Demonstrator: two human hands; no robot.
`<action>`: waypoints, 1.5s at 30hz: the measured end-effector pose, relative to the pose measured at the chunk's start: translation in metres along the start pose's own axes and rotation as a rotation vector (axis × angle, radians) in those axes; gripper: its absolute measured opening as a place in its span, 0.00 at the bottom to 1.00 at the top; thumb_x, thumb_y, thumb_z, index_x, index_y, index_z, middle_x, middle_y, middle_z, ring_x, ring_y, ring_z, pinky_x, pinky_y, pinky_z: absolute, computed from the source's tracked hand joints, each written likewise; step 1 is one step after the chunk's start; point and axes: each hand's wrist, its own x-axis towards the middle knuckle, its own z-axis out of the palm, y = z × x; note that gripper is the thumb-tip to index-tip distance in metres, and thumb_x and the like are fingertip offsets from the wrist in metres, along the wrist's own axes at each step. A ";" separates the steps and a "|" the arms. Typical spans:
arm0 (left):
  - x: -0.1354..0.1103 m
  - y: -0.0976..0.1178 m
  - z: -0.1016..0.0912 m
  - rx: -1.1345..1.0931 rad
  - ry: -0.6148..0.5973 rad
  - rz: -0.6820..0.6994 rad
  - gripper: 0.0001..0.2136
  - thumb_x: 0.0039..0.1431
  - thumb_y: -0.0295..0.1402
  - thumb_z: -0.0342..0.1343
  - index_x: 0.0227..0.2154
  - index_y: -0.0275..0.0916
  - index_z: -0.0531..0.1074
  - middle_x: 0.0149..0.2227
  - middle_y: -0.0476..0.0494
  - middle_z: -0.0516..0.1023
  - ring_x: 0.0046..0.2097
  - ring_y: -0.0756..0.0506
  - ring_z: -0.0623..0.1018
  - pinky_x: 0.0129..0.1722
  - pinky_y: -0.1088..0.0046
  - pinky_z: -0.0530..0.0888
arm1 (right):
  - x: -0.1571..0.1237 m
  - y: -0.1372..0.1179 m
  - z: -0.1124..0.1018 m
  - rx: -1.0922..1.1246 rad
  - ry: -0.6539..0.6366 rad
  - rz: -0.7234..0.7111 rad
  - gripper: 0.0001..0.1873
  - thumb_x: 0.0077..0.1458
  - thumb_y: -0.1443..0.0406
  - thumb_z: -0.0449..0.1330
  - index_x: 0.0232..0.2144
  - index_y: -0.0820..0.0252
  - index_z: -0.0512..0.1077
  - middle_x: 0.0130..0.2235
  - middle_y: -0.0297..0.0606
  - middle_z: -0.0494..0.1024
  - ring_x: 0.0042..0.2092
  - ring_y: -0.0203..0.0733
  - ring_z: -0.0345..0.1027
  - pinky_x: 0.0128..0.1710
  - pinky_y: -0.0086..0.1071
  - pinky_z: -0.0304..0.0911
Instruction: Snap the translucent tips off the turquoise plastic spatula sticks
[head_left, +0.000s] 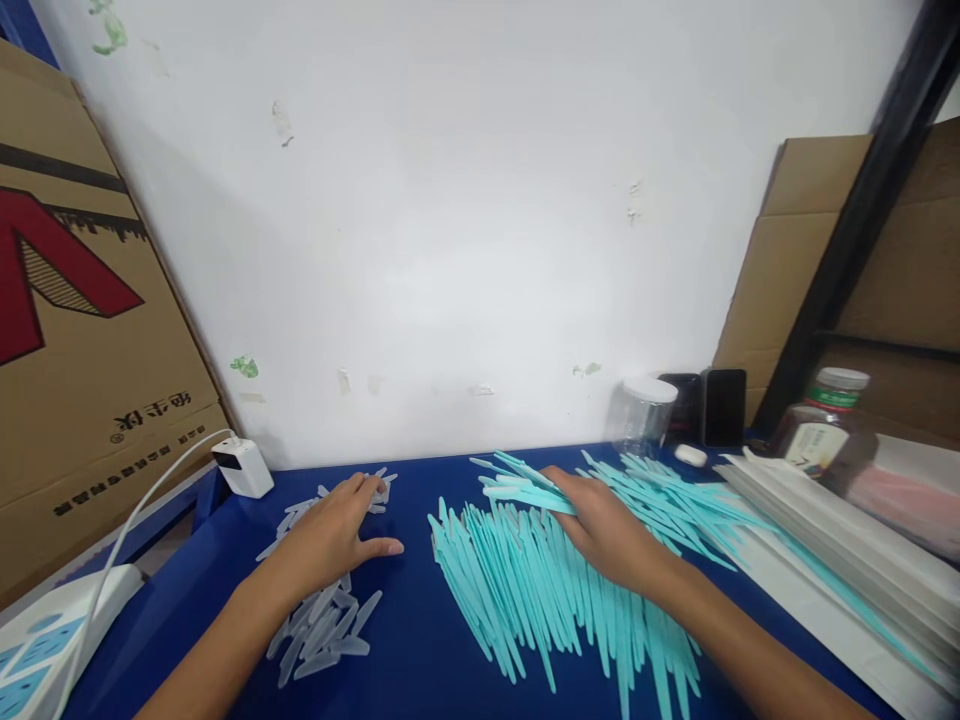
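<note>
My left hand (341, 530) hovers over or rests on the far part of a loose heap of small translucent plastic sleeves (326, 630). Its thumb is spread apart from the fingers, and the fingertips are partly hidden. My right hand (600, 525) grips a small bundle of slim turquoise plastic sticks (525, 487), their tapered ends pointing left. Below that hand, a wide row of the same turquoise sticks (517, 590) lies side by side on the blue tabletop (405, 640). Another scattered pile of turquoise sticks (667, 500) lies to its right.
At the back right stand a clear jar (646, 420), a dark phone (724, 408) and a bottle (821, 430). Stacked white sheets (862, 560) line the right edge. A white charger (244, 467), a power strip (60, 640) and a cardboard box (97, 400) are on the left.
</note>
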 end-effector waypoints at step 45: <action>0.006 0.062 0.019 -1.034 0.068 0.041 0.16 0.66 0.47 0.61 0.42 0.38 0.74 0.36 0.43 0.80 0.32 0.48 0.75 0.30 0.72 0.72 | -0.007 -0.005 0.008 -0.058 -0.201 0.010 0.13 0.65 0.72 0.52 0.48 0.57 0.69 0.36 0.39 0.76 0.33 0.44 0.69 0.31 0.31 0.57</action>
